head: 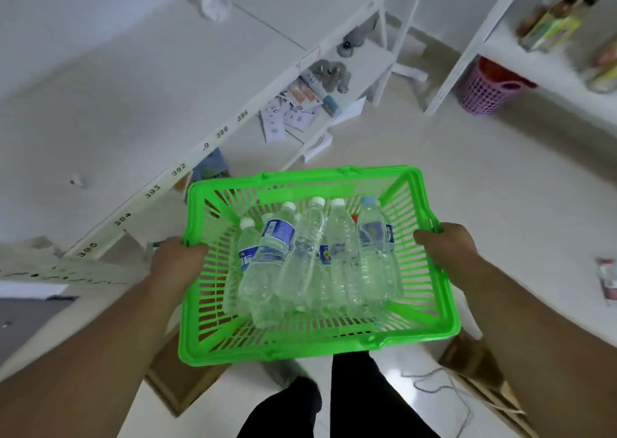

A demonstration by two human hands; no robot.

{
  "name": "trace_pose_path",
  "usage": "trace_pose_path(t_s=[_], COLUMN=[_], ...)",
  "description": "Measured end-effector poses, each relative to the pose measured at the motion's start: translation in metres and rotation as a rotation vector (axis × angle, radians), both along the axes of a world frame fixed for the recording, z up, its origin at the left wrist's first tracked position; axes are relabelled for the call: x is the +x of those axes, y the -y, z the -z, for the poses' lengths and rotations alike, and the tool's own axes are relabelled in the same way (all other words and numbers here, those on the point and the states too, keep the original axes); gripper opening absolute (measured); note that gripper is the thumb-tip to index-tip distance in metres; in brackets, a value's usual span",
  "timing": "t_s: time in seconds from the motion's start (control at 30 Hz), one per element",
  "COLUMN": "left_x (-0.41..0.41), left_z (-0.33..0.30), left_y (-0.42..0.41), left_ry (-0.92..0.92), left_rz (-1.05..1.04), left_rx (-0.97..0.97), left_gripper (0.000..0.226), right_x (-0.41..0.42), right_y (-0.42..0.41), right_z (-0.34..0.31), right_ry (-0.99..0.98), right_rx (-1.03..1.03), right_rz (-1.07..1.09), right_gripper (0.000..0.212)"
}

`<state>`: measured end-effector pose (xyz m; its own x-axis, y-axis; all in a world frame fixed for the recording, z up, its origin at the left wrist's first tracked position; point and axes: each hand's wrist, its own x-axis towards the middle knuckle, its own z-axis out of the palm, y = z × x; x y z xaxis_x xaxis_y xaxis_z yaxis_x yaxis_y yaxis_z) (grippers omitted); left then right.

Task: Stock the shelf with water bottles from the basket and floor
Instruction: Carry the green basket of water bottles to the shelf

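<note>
Fingers of left hand curled over green basket rim, right hand gripping opposite rim

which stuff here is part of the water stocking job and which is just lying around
Part of the job:
green basket, gripped at its side rims by the left hand and right hand
water bottles lying in it
white shelf with number labels

Just lying about:
pink basket
papers
cable on the floor

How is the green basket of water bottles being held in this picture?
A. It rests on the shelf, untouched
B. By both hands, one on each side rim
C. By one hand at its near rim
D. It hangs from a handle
B: the left hand and right hand each grip a side rim of the green basket, with the water bottles lying inside.
</note>
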<state>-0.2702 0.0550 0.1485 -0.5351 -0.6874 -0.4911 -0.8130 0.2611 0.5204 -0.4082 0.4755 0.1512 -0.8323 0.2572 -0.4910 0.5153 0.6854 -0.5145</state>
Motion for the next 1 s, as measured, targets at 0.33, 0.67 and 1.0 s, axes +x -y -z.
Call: trace_pose_path(t_s=[0.33, 0.67, 1.0], left_x=[-0.179, -0.364, -0.592], left_z=[-0.017, -0.024, 0.022], left_y=[-0.122, -0.227, -0.297], left_ry=[0.073, -0.013, -0.002], left_rz=[0.281, 0.403, 0.608], left_rx=[-0.114, -0.038, -0.053], left_gripper=[0.029, 0.025, 0.027], right_x=[-0.07, -0.171, -0.313], right_y=[-0.144, -0.244, -0.293], right_z=[-0.001, -0.015, -0.002], right_ry=[0.0, -0.003, 0.016], right_rx=[-0.079, -0.062, -0.02], right_rz=[0.289, 0.462, 0.654], right_gripper=[0.023, 0.024, 0.02])
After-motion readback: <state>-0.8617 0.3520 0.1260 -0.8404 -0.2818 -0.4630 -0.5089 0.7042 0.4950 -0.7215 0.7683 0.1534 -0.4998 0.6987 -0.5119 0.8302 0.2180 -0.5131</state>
